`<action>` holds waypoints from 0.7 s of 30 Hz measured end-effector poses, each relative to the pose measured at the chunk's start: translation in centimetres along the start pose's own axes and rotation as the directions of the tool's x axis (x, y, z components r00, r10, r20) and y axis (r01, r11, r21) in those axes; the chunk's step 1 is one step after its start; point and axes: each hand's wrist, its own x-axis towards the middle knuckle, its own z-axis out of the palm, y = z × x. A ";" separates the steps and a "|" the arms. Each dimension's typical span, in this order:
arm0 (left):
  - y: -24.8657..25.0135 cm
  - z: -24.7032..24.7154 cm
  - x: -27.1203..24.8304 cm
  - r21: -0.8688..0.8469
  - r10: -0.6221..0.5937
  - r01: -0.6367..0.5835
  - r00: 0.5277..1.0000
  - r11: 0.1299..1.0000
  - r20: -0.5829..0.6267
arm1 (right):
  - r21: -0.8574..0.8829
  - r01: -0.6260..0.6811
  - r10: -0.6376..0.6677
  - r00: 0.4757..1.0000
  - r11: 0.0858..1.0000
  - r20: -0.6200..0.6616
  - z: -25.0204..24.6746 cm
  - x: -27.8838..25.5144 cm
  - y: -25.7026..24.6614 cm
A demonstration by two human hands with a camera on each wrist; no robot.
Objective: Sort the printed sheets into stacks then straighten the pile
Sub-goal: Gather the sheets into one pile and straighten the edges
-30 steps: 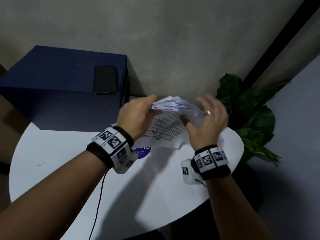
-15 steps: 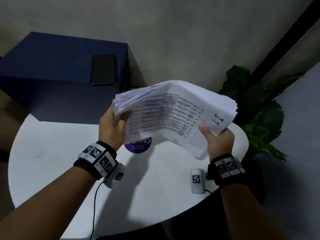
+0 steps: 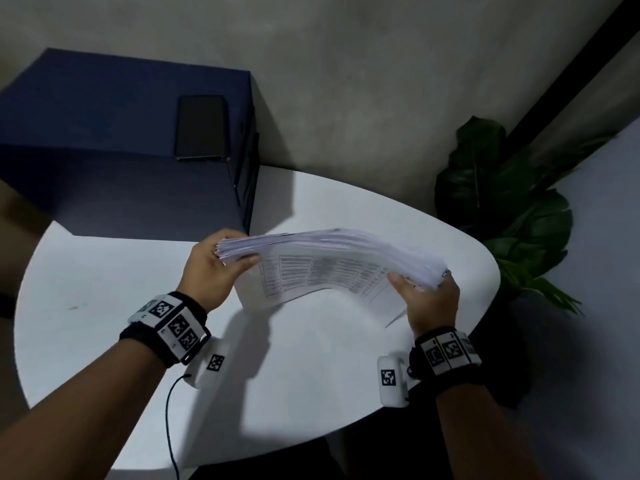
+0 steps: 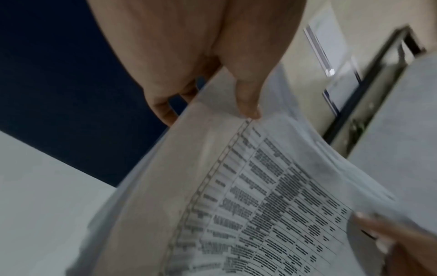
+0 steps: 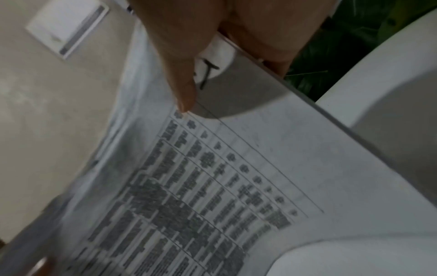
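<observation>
Above the white tabletop (image 3: 311,393), both hands, left hand (image 3: 211,268) and right hand (image 3: 429,299), grip opposite ends of the sagging sheets (image 3: 332,251), apparently mid-straightening; next they likely need tapping an edge square.

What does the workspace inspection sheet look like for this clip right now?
Surface: round white table, lit, shadows under the hands.
Job's things: thick stack of white printed sheets, table print facing the person, arched, edges fanned; whether it touches the table cannot be told.
Clutter: dark blue box on the table's far left, black phone lying flat on top.
Grippers: left hand grips the stack's left end, right hand its right end, thumbs on the printed face.
Cables: thin black cable runs from the left wrist camera off the near edge.
Surroundings: grey wall; green leafy plant beyond the right rim.
</observation>
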 end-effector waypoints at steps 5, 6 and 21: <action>0.5 0.5 0.2 -0.153 -0.034 0.028 0.999 0.988 -0.040 | 0.065 0.012 -0.010 0.999 0.998 -0.031 1.0 -0.7 -0.8; 0.7 0.7 0.3 -0.171 -0.045 0.032 0.996 0.985 -0.074 | 0.071 0.036 -0.033 0.998 0.997 -0.046 1.2 -0.8 -1.2; 1.6 1.3 1.3 -0.105 -0.003 -0.010 0.992 0.994 -0.124 | -0.094 0.165 -0.176 0.976 0.982 -0.128 1.3 -1.0 -1.9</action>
